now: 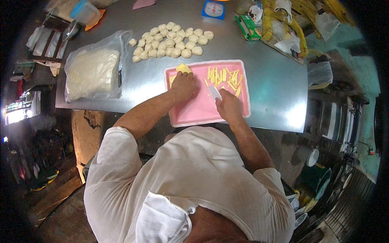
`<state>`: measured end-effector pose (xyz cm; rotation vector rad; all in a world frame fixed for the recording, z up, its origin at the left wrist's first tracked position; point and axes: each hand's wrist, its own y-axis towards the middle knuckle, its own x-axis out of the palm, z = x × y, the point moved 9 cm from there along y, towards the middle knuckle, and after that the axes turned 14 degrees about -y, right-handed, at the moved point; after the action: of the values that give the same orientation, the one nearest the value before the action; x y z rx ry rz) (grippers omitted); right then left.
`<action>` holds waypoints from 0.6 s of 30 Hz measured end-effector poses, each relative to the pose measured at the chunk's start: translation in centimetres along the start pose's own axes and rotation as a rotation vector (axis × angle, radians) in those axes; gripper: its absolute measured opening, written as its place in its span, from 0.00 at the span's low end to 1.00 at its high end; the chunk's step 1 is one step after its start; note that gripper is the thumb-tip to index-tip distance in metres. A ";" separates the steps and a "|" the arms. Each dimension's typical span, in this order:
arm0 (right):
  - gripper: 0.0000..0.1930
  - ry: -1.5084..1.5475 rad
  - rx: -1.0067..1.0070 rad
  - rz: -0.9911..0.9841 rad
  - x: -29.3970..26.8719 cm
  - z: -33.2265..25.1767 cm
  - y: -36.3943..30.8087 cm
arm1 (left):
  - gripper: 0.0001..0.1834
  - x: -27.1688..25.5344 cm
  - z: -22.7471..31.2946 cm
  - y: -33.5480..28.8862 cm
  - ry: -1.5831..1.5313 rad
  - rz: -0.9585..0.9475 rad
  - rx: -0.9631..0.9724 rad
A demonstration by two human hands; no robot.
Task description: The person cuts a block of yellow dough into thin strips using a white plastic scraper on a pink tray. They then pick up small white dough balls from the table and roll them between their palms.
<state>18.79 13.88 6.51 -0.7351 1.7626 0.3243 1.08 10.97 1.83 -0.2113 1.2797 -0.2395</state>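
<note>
Surrounding the work is a dim, cluttered room, with a turquoise wall (370, 135) at the right and a bright window (18, 113) at the left. A metal table (275, 89) spans the space before the person, its grey top smooth and shiny, with pale glare near the right corner. The person wears a white shirt (190, 170).

At the table's near side lies a shallow pink tray (190, 115) with a pale rim. To its left, a clear plastic bag (92, 75) holds a broad whitish slab. Beyond the tray, round pale dough balls (161, 45) sit in a loose cluster, many touching.

The two hands are apart, both over the tray. The left hand (184, 84) has its fingers on a yellow block (183, 68) at the tray's far left; whether they grip or merely press it, I cannot tell. The right hand (230, 105) is closed on a white flat scraper (214, 93), near yellow strips (221, 75) scattered in the tray's far right part.

As for markings, a green box (247, 28) bears print, and a blue scale (213, 9) at the far edge has a round white dial with small graduations.
</note>
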 end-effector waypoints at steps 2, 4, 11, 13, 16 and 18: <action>0.12 0.012 -0.026 -0.037 0.5 0.0 -0.1 | 0.20 -0.7 0.5 0.1 -0.037 0.042 0.041; 0.12 0.018 -0.063 -0.091 1.0 0.0 -0.1 | 0.16 0.2 0.2 1.1 -0.127 -0.206 -0.035; 0.12 -0.020 0.016 -0.006 0.9 1.2 1.3 | 0.14 3.2 0.3 3.0 -0.681 -0.137 -0.011; 0.12 -0.036 0.001 -0.037 1.0 1.3 1.4 | 0.13 2.7 0.7 2.0 -0.548 0.061 -0.054; 0.12 0.000 -0.024 -0.014 1.2 1.2 1.1 | 0.17 2.0 1.4 -0.1 -0.440 0.259 -0.100; 0.14 0.001 0.006 -0.039 1.4 1.3 1.0 | 0.20 0.3 2.1 -2.4 -0.532 0.251 -0.217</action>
<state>18.95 14.96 4.62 -0.7650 1.7474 0.2918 2.99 8.62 2.82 -0.2751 0.7892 0.1673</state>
